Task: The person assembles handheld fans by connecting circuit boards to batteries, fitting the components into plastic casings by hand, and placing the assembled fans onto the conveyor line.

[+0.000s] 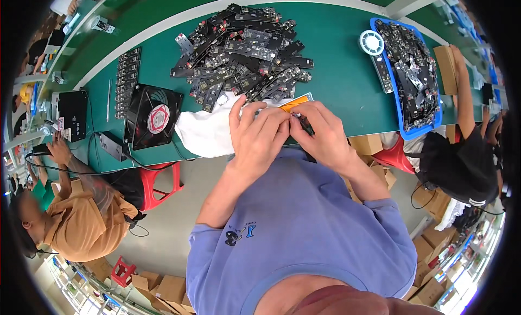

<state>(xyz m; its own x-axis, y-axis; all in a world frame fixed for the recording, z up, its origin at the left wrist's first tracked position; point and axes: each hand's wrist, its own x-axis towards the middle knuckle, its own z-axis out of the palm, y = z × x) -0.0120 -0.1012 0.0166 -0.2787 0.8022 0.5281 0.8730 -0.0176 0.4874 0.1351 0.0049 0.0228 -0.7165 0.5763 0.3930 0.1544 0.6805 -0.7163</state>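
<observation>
At the table's near edge, my left hand and my right hand meet, thumbs and fingertips pinched together. Between them is a small dark piece, mostly covered by the fingers, so its kind cannot be made out. An orange strip shows just beyond my fingertips. A white cloth lies beside and partly under my left hand. Past my hands rises a big heap of black circuit boards with small metal and red parts.
A black fan and a row of boards stand at left. At right is a blue bin full of boards, with a white round fan by its rim. Co-workers sit on both sides; one's hand rests at the far left.
</observation>
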